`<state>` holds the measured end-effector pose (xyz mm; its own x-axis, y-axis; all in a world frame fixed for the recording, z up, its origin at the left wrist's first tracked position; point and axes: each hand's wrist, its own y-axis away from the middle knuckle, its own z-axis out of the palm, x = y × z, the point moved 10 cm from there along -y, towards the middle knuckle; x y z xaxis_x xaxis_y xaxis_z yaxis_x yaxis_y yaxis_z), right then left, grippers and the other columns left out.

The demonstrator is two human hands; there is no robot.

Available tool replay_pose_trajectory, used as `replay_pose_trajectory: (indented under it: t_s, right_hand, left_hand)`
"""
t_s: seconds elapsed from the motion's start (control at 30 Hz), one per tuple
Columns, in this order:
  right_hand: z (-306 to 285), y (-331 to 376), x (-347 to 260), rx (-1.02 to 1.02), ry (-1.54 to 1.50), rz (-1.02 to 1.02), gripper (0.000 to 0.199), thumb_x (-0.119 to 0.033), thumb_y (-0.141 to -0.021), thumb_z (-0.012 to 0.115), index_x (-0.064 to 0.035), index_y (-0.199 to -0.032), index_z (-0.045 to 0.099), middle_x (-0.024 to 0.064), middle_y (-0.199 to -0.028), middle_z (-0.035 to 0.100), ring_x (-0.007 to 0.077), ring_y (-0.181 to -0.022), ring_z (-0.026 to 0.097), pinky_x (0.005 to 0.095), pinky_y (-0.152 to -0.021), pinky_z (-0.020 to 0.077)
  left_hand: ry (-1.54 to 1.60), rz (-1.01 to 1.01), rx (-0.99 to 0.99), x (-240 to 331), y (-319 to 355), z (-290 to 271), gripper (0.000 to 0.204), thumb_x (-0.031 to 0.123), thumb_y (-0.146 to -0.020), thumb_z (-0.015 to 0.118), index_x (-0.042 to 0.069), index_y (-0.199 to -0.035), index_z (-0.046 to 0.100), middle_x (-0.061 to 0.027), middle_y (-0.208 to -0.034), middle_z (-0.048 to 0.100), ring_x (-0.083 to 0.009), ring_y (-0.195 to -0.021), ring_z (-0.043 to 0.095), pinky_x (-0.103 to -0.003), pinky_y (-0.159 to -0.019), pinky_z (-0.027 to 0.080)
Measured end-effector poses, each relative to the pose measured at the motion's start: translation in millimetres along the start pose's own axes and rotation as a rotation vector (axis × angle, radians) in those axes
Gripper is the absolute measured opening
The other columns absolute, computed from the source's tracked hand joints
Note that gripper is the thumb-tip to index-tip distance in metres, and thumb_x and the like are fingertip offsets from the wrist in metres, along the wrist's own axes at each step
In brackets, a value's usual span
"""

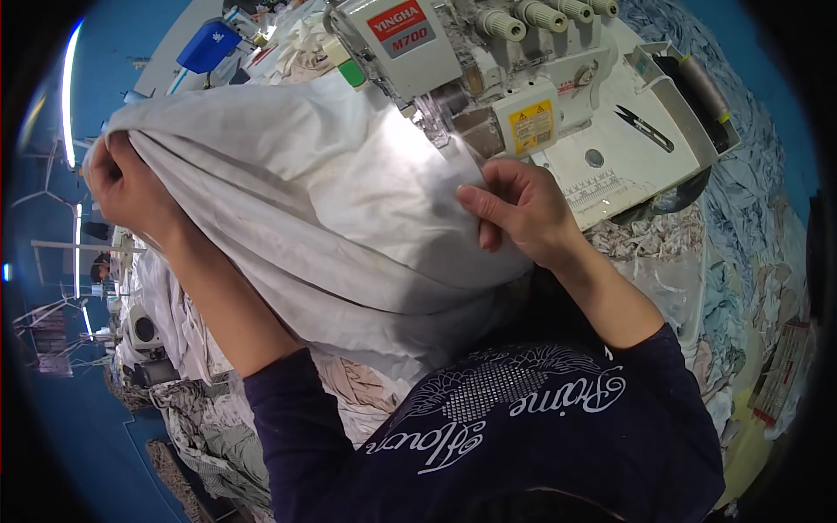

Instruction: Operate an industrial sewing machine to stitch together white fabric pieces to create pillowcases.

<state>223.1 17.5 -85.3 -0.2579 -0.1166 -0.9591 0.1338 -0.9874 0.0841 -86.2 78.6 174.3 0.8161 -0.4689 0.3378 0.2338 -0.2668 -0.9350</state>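
A wide sheet of white cloth [349, 209] spreads from the far left to an overlock sewing machine [475, 83] and drapes down over my lap. My left hand [131, 187] is closed on the cloth's gathered upper left edge and holds it raised in folds. Close in front of the presser foot, my right hand [519, 209] pinches the cloth's right edge between thumb and fingers. A lamp lights the cloth brightly beside the needle area, where its edge goes in under the machine; the needle itself cannot be made out.
Black thread snips [643, 128] lie on the white machine table [602, 187], beside a tray [728, 144] with a grey thread cone [702, 83]. Heaped fabric [732, 253] lies at the right, more cloth [209, 427] at the lower left. Another machine's blue part [209, 45] stands behind.
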Motion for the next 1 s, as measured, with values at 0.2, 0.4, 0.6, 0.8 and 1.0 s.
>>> replay_pose_trajectory:
  t_s: [0.2, 0.4, 0.6, 0.8, 1.0]
  right_hand:
    - [3, 0, -2, -0.012, 0.005, -0.015, 0.021, -0.018, -0.085, 0.064, -0.0055, -0.073, 0.053, -0.0008, -0.058, 0.054, 0.0057, -0.047, 0.052, 0.0186, -0.043, 0.0407]
    - [0, 1, 0, 0.009, -0.025, 0.0, 0.021, -0.018, -0.085, 0.065, -0.0058, -0.072, 0.053, -0.0012, -0.058, 0.054, 0.0053, -0.047, 0.052, 0.0186, -0.043, 0.0407]
    - [6, 4, -6, -0.012, -0.003, -0.014, 0.019, -0.017, -0.085, 0.064, -0.0047, -0.075, 0.055, -0.0009, -0.057, 0.055, 0.0052, -0.047, 0.052, 0.0181, -0.044, 0.0412]
    - [1, -2, -1, -0.006, -0.014, -0.013, 0.018, -0.017, -0.085, 0.064, -0.0044, -0.076, 0.056, 0.0001, -0.059, 0.056, 0.0049, -0.048, 0.053, 0.0181, -0.045, 0.0415]
    - [0, 1, -3, 0.037, 0.027, -0.013, 0.02, -0.02, -0.085, 0.065, -0.0031, -0.077, 0.057, -0.0001, -0.059, 0.055, 0.006, -0.046, 0.051, 0.0191, -0.044, 0.0415]
  left_hand:
    - [-0.037, 0.051, 0.051, 1, -43, 8, 0.03, 0.031, -0.077, 0.066, 0.003, -0.086, 0.069, -0.0071, -0.088, 0.065, -0.0185, -0.082, 0.061, -0.029, -0.078, 0.046]
    - [-0.026, 0.105, 0.021, 4, -82, 36, 0.033, 0.033, -0.077, 0.064, 0.003, -0.092, 0.069, -0.0098, -0.083, 0.069, -0.0203, -0.076, 0.064, -0.028, -0.075, 0.047]
    - [-0.452, 0.041, -0.358, -80, -65, 56, 0.05, 0.047, -0.082, 0.057, 0.004, -0.105, 0.065, -0.0125, -0.098, 0.067, -0.0234, -0.09, 0.063, -0.033, -0.084, 0.045]
    - [-0.119, 0.034, -1.054, -17, 252, 12, 0.021, 0.012, -0.075, 0.065, 0.002, -0.093, 0.062, -0.01, -0.084, 0.054, -0.0268, -0.085, 0.052, -0.034, -0.078, 0.041]
    - [-0.154, -0.191, -0.551, -37, 192, -19, 0.013, 0.006, -0.078, 0.061, -0.001, -0.089, 0.062, -0.0092, -0.082, 0.053, -0.0245, -0.079, 0.053, -0.032, -0.071, 0.043]
